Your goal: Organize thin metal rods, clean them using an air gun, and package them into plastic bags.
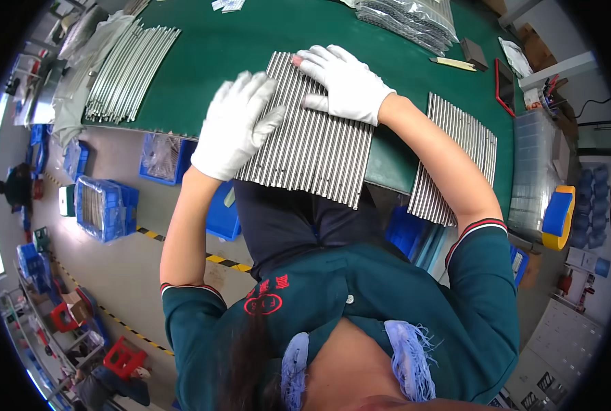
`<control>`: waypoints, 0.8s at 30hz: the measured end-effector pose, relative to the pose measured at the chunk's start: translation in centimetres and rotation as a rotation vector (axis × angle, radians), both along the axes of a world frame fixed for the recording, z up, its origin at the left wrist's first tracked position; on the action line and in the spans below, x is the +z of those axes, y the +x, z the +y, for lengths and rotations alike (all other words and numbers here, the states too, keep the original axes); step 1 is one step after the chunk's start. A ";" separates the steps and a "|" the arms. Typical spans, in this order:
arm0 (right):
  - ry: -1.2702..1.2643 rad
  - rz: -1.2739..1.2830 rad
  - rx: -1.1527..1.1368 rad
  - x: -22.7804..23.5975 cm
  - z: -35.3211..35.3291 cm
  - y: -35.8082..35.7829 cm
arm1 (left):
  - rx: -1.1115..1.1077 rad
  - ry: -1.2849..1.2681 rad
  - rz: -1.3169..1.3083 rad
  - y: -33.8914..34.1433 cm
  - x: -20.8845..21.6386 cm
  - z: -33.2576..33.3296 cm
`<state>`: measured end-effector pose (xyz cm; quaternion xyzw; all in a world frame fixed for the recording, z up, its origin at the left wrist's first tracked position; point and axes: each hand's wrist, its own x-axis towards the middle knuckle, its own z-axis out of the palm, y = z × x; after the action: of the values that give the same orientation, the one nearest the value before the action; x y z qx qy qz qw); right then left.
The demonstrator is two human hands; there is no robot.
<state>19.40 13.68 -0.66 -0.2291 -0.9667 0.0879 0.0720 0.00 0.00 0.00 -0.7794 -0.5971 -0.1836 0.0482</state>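
Observation:
A row of shiny metal rods (315,157) lies side by side on the green table, its near ends jutting past the front edge over my lap. My left hand (233,127), in a white glove, is at the left side of the row with its fingers stretched out; whether it presses on the rods I cannot tell. Across the far right part of the row rests my right hand (346,85), also gloved in white, fingers spread and one fingertip showing bare. Neither hand grips anything. To the right, partly behind my right forearm, is a second row of rods (456,133).
More rods (134,72) lie at the table's left end. Plastic-wrapped bundles (408,20) are at the back, near a yellow-handled cutter (454,64) and a dark block (474,55). Blue bins (103,209) stand on the floor at left. A tape roll (558,216) is at far right.

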 end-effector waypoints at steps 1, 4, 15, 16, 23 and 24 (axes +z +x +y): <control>0.097 -0.023 -0.025 -0.5 0.0 -0.2 | -0.024 -0.052 -0.076 0.1 -0.5 -0.5; 0.186 -0.063 0.020 -0.4 -1.2 -0.2 | -0.019 -0.057 -0.080 1.2 -1.7 -1.5; 0.327 0.191 -0.235 -2.3 5.4 -0.5 | -0.033 -0.090 -0.170 1.2 -1.7 -1.4; 0.325 0.089 -0.265 -1.8 5.3 -0.6 | -0.041 -0.094 -0.169 0.9 -1.8 -1.2; 0.283 0.058 0.114 -1.4 -2.3 -1.3 | -0.063 0.107 0.114 -1.9 -2.4 4.4; 0.276 0.054 0.103 -1.4 -2.3 -1.1 | -0.074 0.055 0.037 -1.5 -2.8 4.8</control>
<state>18.26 11.39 -2.11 -0.1648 -0.9778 -0.0363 0.1243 -1.51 4.81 -2.82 -0.8026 -0.5616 -0.1873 0.0738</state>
